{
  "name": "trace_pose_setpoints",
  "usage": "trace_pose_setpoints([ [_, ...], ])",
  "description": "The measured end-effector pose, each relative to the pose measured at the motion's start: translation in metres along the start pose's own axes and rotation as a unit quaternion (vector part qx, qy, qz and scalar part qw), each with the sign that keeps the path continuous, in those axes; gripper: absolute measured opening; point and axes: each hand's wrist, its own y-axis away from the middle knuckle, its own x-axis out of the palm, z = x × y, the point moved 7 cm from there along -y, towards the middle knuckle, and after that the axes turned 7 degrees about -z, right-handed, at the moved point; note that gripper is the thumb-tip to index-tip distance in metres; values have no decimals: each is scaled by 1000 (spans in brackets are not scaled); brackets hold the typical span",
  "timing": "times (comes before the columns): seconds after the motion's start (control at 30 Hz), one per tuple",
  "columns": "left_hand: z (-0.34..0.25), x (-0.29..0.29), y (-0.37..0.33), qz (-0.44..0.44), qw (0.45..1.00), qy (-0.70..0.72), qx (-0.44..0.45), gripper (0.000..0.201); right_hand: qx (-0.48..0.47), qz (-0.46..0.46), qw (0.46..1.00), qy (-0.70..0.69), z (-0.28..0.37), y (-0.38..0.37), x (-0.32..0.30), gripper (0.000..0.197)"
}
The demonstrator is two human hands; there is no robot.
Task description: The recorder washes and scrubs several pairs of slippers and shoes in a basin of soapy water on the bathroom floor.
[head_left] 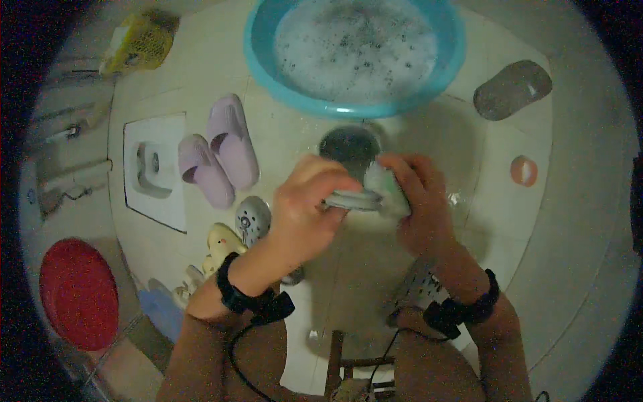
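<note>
Grey-white, a thin piece (353, 199) is pinched mid-frame by the left hand (303, 202); the right hand (427, 202) grips a greenish-white item (389, 190).

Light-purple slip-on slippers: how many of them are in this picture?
2. One light-purple slipper lies beside the white rectangular floor fixture; the second light-purple slipper lies to its right, reaching higher in the picture. Others might be hidden.

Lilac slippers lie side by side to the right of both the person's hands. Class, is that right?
Not quite: the head view shows the lilac slippers lying side by side to the left of both the left hand and the right hand.
</note>
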Motion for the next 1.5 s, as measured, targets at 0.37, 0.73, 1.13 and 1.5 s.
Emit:
trace_pose_setpoints([
  [0.37,36,86,48,180,980,-52,62,59,73,-11,995,72,-97,36,19,72],
  [0.73,159,82,36,173,938,-298,-24,105,23,146,947,286,-110,78,80,87],
  [1.13,182,90,25,205,909,-362,20,108,-109,183,951,225,-85,16,136,62],
  [1.5,192,82,22,289,879,-377,31,110,-107,122,941,296,-107,76,58,63],
])
